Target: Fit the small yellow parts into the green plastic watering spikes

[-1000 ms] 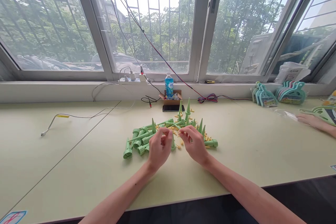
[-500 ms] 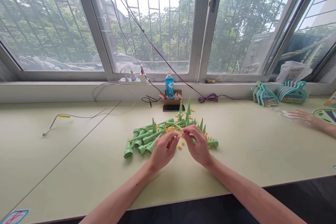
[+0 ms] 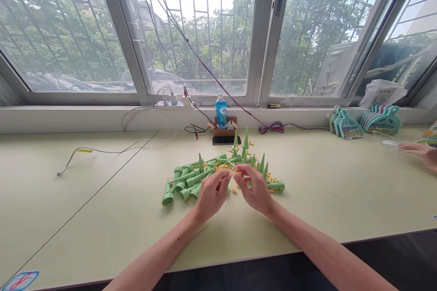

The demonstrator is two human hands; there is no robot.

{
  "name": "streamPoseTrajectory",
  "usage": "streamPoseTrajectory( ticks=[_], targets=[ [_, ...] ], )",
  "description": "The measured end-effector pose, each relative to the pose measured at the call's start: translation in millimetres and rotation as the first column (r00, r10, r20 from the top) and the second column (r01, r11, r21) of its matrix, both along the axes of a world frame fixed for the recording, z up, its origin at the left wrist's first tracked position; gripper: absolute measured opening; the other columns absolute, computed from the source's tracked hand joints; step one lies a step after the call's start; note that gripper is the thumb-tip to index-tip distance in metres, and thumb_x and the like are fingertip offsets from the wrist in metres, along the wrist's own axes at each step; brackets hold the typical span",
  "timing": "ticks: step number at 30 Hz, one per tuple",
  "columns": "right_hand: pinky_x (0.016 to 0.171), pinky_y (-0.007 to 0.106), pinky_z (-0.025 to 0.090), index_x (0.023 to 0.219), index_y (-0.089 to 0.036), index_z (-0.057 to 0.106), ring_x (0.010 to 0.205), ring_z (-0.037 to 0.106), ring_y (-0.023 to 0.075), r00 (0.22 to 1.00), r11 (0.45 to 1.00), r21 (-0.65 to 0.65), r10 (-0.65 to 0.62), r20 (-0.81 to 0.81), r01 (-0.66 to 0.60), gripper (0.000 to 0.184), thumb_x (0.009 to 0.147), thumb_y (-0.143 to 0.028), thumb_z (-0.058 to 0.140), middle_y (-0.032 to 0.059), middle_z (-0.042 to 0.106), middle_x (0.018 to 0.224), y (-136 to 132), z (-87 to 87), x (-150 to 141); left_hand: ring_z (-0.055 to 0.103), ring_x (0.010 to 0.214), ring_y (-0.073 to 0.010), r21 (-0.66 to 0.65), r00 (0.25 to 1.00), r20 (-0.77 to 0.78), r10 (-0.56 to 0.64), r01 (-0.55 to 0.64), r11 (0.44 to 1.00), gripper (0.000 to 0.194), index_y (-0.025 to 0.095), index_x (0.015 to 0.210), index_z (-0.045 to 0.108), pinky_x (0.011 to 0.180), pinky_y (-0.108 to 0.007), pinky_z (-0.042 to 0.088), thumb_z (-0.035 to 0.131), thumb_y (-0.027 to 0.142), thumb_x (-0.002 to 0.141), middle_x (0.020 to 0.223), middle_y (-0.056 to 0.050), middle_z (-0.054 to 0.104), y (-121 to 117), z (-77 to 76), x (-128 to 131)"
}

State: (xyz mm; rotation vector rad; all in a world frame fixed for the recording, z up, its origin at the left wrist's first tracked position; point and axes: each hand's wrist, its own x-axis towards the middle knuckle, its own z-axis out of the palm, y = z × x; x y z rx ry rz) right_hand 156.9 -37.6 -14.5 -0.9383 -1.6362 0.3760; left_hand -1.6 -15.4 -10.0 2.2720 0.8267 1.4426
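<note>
two hands (image 3: 212,194) (image 3: 255,189) have drawn closer, fingers (image 3: 245,170) pinching one yellow piece (image 3: 235,173) (one bottle (image 3: 221,113) beyond).

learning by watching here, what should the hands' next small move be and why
Probably ease the left hand and right hand gently together: both look pinched, their tips meeting or nearly so, and what seems a small yellow piece shows between them, though details are too small to tell.
</note>
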Motion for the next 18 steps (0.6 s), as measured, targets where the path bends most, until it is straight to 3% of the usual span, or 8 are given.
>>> streamPoseTrajectory(
  ticks=[6,18],
  targets=[
    [0.062,0.025,0.058,0.094,-0.02,0.058,0.066,0.059,0.0123,1.0,1.0,0.022,-0.003,-0.008,0.003,0.019,0.097,-0.036,0.049,0.0017,0.062,0.078,-0.1,-2.7,0.2,0.033,0.045,-0.0078,0.018,0.999,-0.031,0.021,-0.02,1.0,0.024,0.018,0.086,0.059,0.046,-0.02,0.03,0.043,0.032,0.098,0.057,0.005,0.044,0.2,-0.9,-0.1],
    [0.056,0.024,0.056,0.09,-0.02,0.058,0.056,0.053,0.01,1.0,1.0,0.016,0.011,-0.03,-0.01,0.02,0.097,-0.036,0.049,-0.0003,0.059,0.071,0.2,-1.0,0.7,0.035,0.046,-0.0085,-0.005,0.999,-0.036,0.006,-0.006,1.0,0.024,0.019,0.088,0.056,0.047,-0.021,0.031,0.039,0.032,0.099,0.059,0.005,0.044,0.8,-1.8,-0.7]
  ],
)
